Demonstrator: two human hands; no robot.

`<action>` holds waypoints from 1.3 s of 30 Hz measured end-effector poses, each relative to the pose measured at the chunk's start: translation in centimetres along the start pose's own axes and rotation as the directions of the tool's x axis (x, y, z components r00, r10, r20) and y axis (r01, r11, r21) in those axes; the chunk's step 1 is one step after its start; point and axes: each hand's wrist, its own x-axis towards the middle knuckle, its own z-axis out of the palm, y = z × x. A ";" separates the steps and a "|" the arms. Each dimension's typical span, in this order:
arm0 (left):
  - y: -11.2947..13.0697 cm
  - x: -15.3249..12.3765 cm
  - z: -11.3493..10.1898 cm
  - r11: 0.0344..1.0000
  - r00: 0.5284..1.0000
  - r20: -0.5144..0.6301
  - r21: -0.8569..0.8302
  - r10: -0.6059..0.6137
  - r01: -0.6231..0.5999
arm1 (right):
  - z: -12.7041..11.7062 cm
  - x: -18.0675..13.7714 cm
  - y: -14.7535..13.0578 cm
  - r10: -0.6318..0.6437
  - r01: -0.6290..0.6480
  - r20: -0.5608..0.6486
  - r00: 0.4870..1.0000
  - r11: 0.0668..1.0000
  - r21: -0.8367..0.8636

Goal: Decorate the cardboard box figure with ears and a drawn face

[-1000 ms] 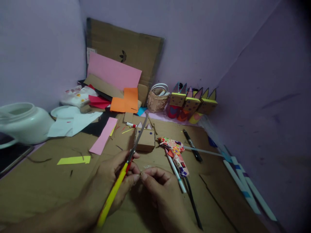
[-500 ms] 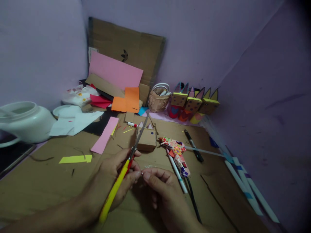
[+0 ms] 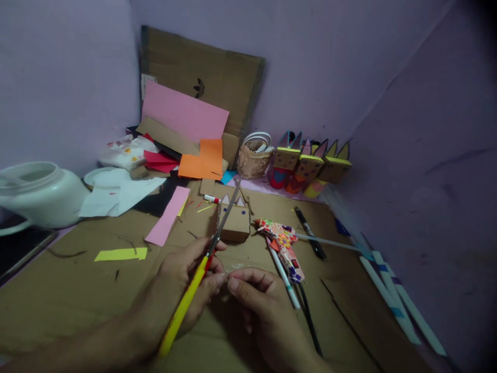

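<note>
My left hand (image 3: 166, 287) is closed around a pair of yellow-handled scissors (image 3: 184, 308), whose blades point away from me. Its thumb and fingertip also pinch close to my right fingertips. My right hand (image 3: 264, 305) is closed too, thumb against fingers. Whatever lies between the two sets of fingertips is too small to make out. Just beyond the scissor blades is a small cardboard box (image 3: 234, 229) with pointed ears and blue dots. A flower-patterned glue gun (image 3: 279, 241) with a glue stick in its back rests to the right, over a white pen (image 3: 289, 290).
A black marker (image 3: 308, 233) lies right of the glue gun. Yellow (image 3: 120, 254) and pink (image 3: 169, 216) paper strips are on the left. Several eared box figures (image 3: 305, 160) stand at the back beside a small basket (image 3: 254, 158). A white pot (image 3: 39, 194) is far left.
Both hands hold nearly the same place. The fingertips have shifted very slightly, and the small bit between them shows less. Nothing else on the table has moved.
</note>
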 end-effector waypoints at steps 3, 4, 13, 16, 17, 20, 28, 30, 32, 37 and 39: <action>-0.3 0.1 0.0 0.999 1.000 0.005 0.037 0.027 -0.027 | 0.1 0.0 -0.1 -0.005 0.005 -0.003 1.000 1.000 0.027; -0.3 0.1 0.0 0.998 0.999 0.000 0.053 0.042 -0.042 | 0.0 0.0 -0.1 -0.002 0.002 -0.006 1.000 1.000 0.031; 0.3 0.6 -1.3 0.995 0.982 -0.181 0.096 0.057 -0.040 | -2.4 0.3 -1.6 -0.379 0.322 -0.005 0.925 0.793 -0.517; 0.0 0.9 -1.9 0.996 0.972 -0.229 0.088 0.046 -0.027 | -3.2 -0.1 -1.7 -0.397 0.495 0.330 0.856 0.450 -0.743; -0.2 0.9 -2.1 0.996 0.972 -0.231 0.085 0.046 -0.027 | -3.3 -0.3 -1.7 -0.361 0.532 0.411 0.837 0.360 -0.767; -0.6 1.0 -2.7 0.995 0.975 -0.220 0.102 0.043 -0.021 | -3.4 -0.8 -1.5 -0.289 0.579 0.513 0.808 0.226 -0.784; 0.0 0.6 -2.7 0.987 0.957 -0.289 0.161 0.021 0.027 | -3.2 -0.4 -1.2 -0.128 0.599 0.593 0.795 0.011 -0.801; 0.4 0.5 -2.3 0.985 0.942 -0.335 0.166 0.017 0.041 | -3.1 -0.4 -1.0 -0.117 0.605 0.606 0.787 -0.041 -0.795; 0.8 0.4 -2.0 0.984 0.939 -0.345 0.169 0.010 0.051 | -3.0 -0.4 -0.9 -0.114 0.618 0.621 0.775 -0.070 -0.783; 1.0 0.3 -2.2 0.981 0.942 -0.334 0.192 0.032 0.035 | -2.8 -0.5 -0.7 -0.228 0.553 0.504 0.833 0.305 -0.775; 0.8 0.3 -2.5 0.976 0.956 -0.287 0.219 0.061 0.004 | -2.7 -0.3 -0.8 -0.226 0.353 0.275 0.934 0.693 -0.629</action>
